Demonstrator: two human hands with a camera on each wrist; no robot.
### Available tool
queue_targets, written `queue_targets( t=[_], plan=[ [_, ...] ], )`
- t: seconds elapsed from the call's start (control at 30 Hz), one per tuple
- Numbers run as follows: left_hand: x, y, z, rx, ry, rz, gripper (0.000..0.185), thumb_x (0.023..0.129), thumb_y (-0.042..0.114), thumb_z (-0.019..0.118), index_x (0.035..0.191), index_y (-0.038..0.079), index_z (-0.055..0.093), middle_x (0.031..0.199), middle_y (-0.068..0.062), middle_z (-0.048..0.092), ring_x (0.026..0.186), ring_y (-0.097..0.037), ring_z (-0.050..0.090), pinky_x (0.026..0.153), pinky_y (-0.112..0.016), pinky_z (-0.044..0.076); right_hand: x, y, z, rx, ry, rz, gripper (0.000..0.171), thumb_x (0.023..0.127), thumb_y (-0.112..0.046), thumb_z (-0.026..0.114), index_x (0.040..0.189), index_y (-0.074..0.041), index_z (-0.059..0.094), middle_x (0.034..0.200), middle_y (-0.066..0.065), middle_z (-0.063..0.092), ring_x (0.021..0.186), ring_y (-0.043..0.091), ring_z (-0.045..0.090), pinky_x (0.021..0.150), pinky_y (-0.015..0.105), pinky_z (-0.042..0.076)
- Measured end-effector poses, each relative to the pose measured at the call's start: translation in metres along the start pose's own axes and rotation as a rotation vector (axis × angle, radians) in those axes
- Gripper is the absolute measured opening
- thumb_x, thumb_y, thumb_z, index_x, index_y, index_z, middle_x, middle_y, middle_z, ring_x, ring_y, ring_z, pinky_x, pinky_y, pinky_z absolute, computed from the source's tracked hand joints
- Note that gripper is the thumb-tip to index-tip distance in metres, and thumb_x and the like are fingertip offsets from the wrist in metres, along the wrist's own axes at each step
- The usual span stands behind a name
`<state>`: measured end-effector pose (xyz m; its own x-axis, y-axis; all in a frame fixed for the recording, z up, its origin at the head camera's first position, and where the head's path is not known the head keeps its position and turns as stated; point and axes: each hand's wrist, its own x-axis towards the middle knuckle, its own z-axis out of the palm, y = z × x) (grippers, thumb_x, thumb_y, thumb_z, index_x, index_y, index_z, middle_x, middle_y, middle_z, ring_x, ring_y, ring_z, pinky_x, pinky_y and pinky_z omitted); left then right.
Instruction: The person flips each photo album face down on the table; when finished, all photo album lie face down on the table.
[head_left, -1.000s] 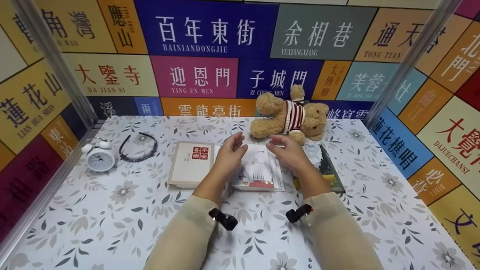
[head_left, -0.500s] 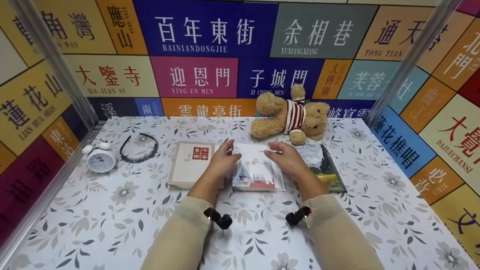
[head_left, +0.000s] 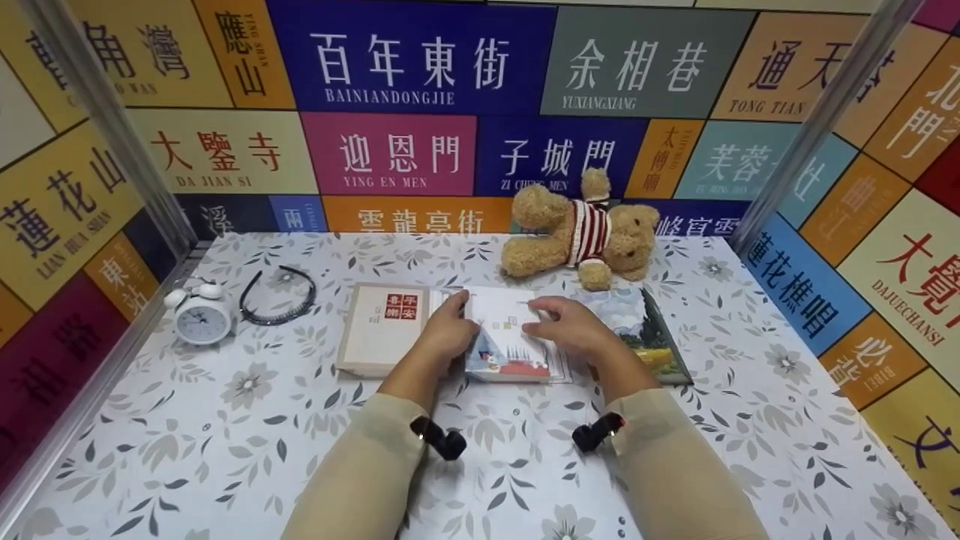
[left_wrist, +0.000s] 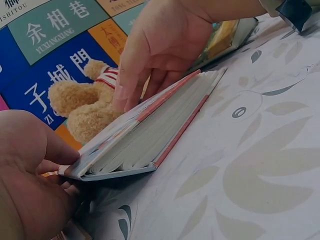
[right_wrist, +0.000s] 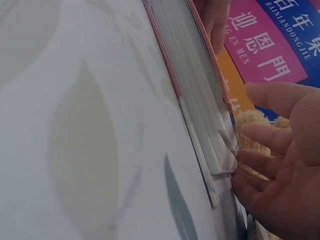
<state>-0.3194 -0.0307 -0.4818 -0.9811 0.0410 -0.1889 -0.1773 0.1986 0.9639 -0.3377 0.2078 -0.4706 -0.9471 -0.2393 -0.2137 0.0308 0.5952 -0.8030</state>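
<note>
Between the hands on the floral worktop [head_left: 247,450], a white illustrated hardcover book [head_left: 517,351] points lengthwise forward; the left hand [head_left: 448,330] pinches its left edge, the relaxed right hand [head_left: 568,322] touches its right.

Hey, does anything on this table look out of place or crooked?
The teddy bear stands out: it lies sideways at the back of the table, one arm up. The middle book also looks slightly askew, its lower layers showing past the top cover on the right. I see no spill.
</note>
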Motion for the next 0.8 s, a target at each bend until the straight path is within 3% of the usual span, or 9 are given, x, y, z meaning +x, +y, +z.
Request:
queue_targets(
  t=[0.23, 0.33, 0.5, 0.63, 0.8],
  plan=[
    [0.000, 0.003, -0.003, -0.053, 0.009, -0.027, 0.073, 0.096, 0.000, 0.060, 0.166, 0.016, 0.041, 0.173, -0.012, 0.040, 0.162, -0.030, 0.036, 0.135, -0.046, 0.026, -0.001, 0.000, 0.005, -0.149, -0.030, -0.063, 0.078, 0.094, -0.036, 0.080, 0.162, -0.013, 0.048, 0.176, 0.017, 0.029, 0.164, 0.043, 0.024, 0.136, 0.059, 0.018],
    [0.000, 0.008, -0.006, -0.124, 0.007, -0.072, 0.073, 0.097, 0.001, 0.059, 0.165, 0.022, 0.044, 0.173, -0.007, 0.040, 0.153, -0.029, 0.047, 0.130, -0.045, 0.038, -0.003, -0.004, 0.007, -0.166, -0.023, -0.073, 0.080, 0.094, -0.041, 0.079, 0.163, -0.015, 0.047, 0.177, 0.017, 0.028, 0.165, 0.042, 0.021, 0.136, 0.059, 0.015],
    [-0.001, 0.013, -0.009, -0.230, -0.008, -0.111, 0.073, 0.098, 0.003, 0.056, 0.165, 0.030, 0.043, 0.172, 0.001, 0.040, 0.135, -0.023, 0.062, 0.109, -0.037, 0.057, -0.006, -0.010, 0.011, -0.136, -0.006, -0.077, 0.081, 0.094, -0.044, 0.079, 0.163, -0.017, 0.046, 0.177, 0.017, 0.027, 0.165, 0.043, 0.021, 0.136, 0.060, 0.013],
    [-0.001, 0.012, -0.009, -0.260, -0.006, -0.088, 0.074, 0.097, 0.003, 0.057, 0.165, 0.029, 0.043, 0.172, 0.001, 0.040, 0.132, -0.024, 0.064, 0.106, -0.037, 0.058, -0.005, -0.009, 0.011, -0.125, -0.002, -0.089, 0.081, 0.094, -0.042, 0.080, 0.163, -0.015, 0.046, 0.177, 0.018, 0.029, 0.165, 0.043, 0.023, 0.136, 0.059, 0.015],
    [-0.001, 0.012, -0.008, -0.325, 0.001, -0.006, 0.073, 0.096, 0.004, 0.062, 0.164, 0.022, 0.044, 0.171, -0.001, 0.043, 0.142, -0.024, 0.058, 0.120, -0.039, 0.049, -0.005, -0.008, 0.010, -0.086, -0.002, -0.111, 0.080, 0.095, -0.039, 0.079, 0.163, -0.013, 0.047, 0.175, 0.019, 0.031, 0.163, 0.043, 0.027, 0.136, 0.058, 0.018]
  ],
)
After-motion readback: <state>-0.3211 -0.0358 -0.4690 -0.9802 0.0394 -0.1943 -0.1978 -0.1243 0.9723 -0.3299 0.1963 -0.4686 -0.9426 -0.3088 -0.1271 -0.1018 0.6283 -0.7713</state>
